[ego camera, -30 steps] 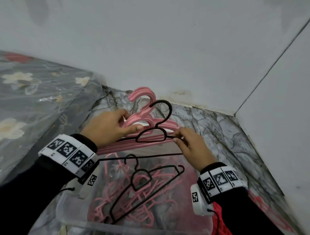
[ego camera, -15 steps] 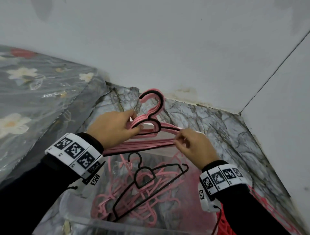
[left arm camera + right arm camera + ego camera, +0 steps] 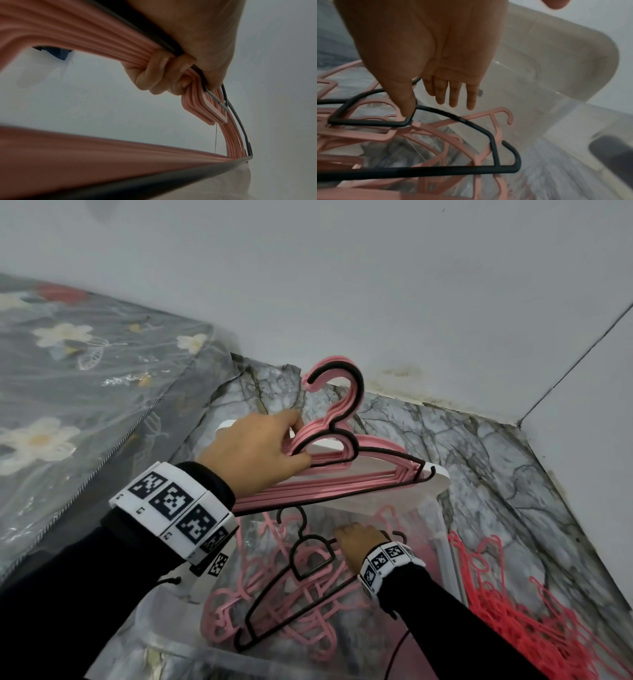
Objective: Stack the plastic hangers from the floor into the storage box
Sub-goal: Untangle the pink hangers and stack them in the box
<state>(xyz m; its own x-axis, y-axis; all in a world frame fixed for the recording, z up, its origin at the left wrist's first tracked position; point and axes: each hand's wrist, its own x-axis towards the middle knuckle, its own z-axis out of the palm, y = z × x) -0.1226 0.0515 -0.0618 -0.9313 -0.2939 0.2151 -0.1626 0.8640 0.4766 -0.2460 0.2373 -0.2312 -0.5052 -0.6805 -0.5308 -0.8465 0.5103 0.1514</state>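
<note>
My left hand (image 3: 291,443) grips a bundle of pink hangers (image 3: 342,477) with one black hanger on top, held level above the clear storage box (image 3: 436,486). In the left wrist view the fingers (image 3: 159,75) curl round the bundle (image 3: 77,40) near its neck. My right hand (image 3: 354,537) is down inside the box with fingers straight. Its thumb (image 3: 406,108) touches a black hanger (image 3: 491,136) that lies on a loose tangle of pink hangers (image 3: 308,631). That black hanger (image 3: 301,587) lies diagonally in the box.
A pile of red hangers (image 3: 513,621) lies on the marble floor (image 3: 479,467) right of the box. A floral grey mattress (image 3: 85,392) borders the left. White walls meet in a corner (image 3: 520,422) close behind the box.
My right hand has let go of the bundle and dropped into the box onto the black hanger. The held black hanger now lies flush on the pink stack in my left hand.
</note>
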